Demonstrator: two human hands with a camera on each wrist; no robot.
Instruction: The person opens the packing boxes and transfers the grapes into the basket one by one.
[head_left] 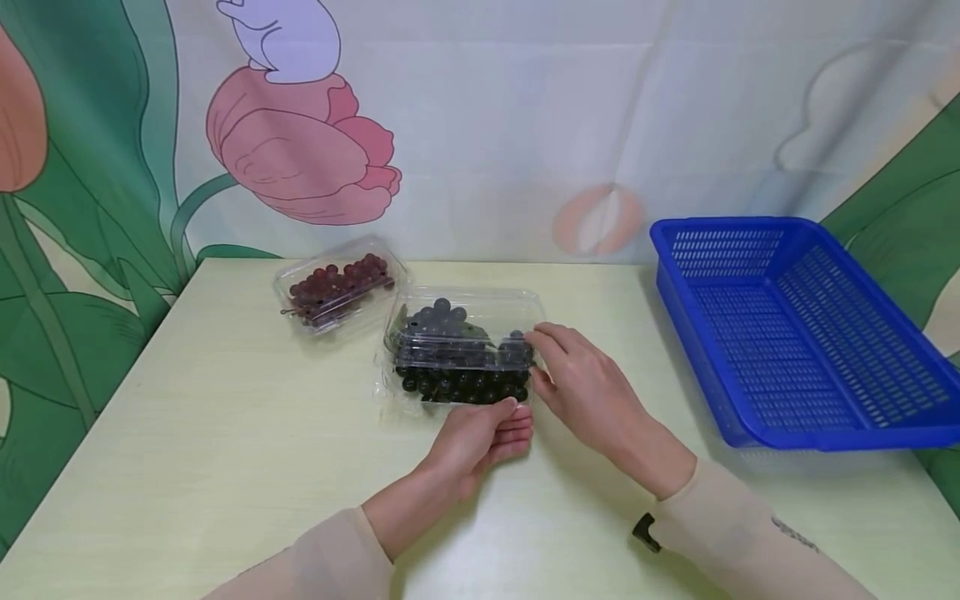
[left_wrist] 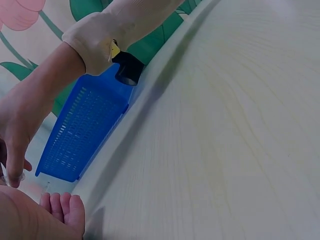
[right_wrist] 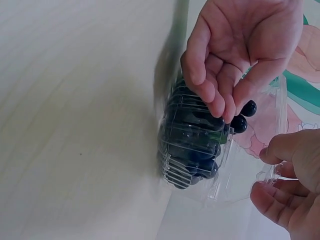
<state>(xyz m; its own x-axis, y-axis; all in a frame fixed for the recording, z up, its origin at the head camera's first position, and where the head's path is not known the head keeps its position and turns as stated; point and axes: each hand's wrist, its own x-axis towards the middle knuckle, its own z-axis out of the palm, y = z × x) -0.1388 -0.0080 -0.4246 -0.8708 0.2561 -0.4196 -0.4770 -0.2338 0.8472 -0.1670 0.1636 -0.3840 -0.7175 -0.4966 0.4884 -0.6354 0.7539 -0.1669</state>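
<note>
Table [head_left: 225, 467] | right hand [head_left: 588, 387]: pinches lid [head_left: 498, 308] | left hand [head_left: 476, 442]: touches grape-box [head_left: 457, 387] (perhaps)

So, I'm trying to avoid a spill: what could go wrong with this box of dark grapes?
Some dark grapes stand above the rim of the clear box, so they might roll out if it tips. The raised lid, pinched at its edge by the right hand, could slip and drop. The left hand has its fingertips at the front rim and might get nipped.
</note>
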